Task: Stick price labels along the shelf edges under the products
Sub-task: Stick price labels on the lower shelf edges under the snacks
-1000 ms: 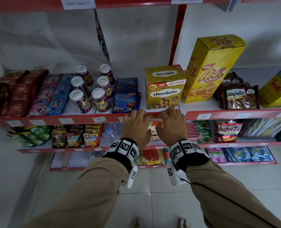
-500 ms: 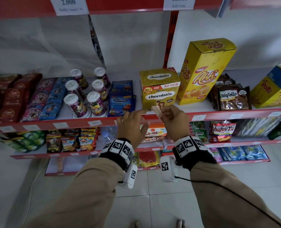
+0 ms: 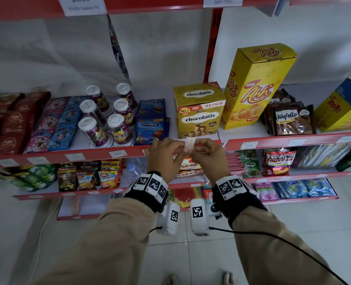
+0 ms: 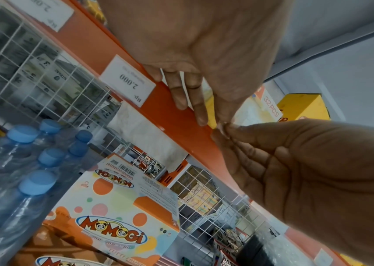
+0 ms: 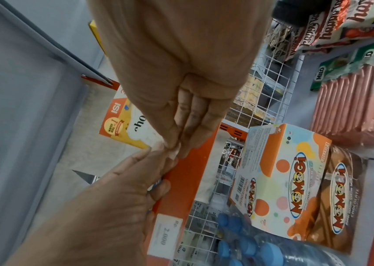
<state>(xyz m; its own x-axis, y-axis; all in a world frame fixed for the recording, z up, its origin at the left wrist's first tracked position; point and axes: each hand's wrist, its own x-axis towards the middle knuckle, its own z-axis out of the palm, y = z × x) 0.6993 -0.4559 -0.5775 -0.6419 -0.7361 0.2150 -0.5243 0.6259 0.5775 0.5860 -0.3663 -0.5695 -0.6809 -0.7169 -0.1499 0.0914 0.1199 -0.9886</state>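
Starting at left, white price tags [image 3: 74, 156] sit along the red shelf edge [image 3: 47, 159] below sachets and ale-ale cups [image 3: 92, 131]. Left hand [image 3: 163, 159], fingers curled, pinches one end of a small white price label [image 3: 190, 143]; right hand [image 3: 208, 158] pinches the other end. The label is held just in front of the shelf edge, below the chocolatos box [image 3: 199, 112]. Further right stand a tall yellow Ahh box [image 3: 252, 85] and Wafello packs [image 3: 291, 120].

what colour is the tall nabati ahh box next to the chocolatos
Yellow, with red and white lettering. The tall Nabati Ahh box shows best in the head view.
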